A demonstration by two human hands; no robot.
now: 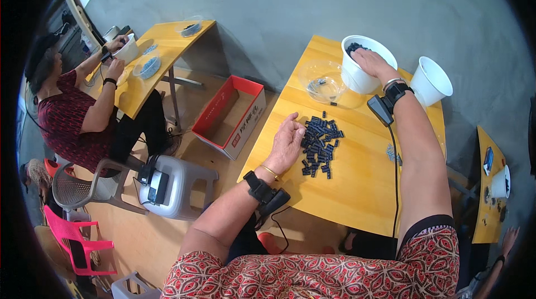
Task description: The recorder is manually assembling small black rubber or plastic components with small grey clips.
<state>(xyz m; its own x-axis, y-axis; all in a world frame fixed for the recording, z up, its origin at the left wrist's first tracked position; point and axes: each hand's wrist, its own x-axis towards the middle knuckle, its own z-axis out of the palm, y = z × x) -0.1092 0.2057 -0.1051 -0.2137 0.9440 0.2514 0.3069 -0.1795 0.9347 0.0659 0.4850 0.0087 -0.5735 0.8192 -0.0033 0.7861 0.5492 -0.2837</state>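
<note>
A loose pile of small black rectangular plastic pieces [319, 148] lies on the yellow wooden table [346, 198]. My left hand [286, 141] rests at the pile's left edge, its fingers loosely bent and nothing visible held in them. At the far side stands a white bucket [363, 78] with more black pieces [356, 48] inside. My right hand [373, 63] reaches over its rim, fingers stretched out flat on those pieces; the undersides of the fingers are hidden. Beside the bucket sits a clear round plastic tub [324, 88] with a few small bits in it.
A second white bucket [431, 81] stands at the table's far right. Small grey parts [391, 152] lie near my right forearm, where a black cable [397, 187] hangs. A red-rimmed carton [231, 117] and a grey stool [178, 187] are on the left floor. Another person [75, 103] works at a neighbouring table.
</note>
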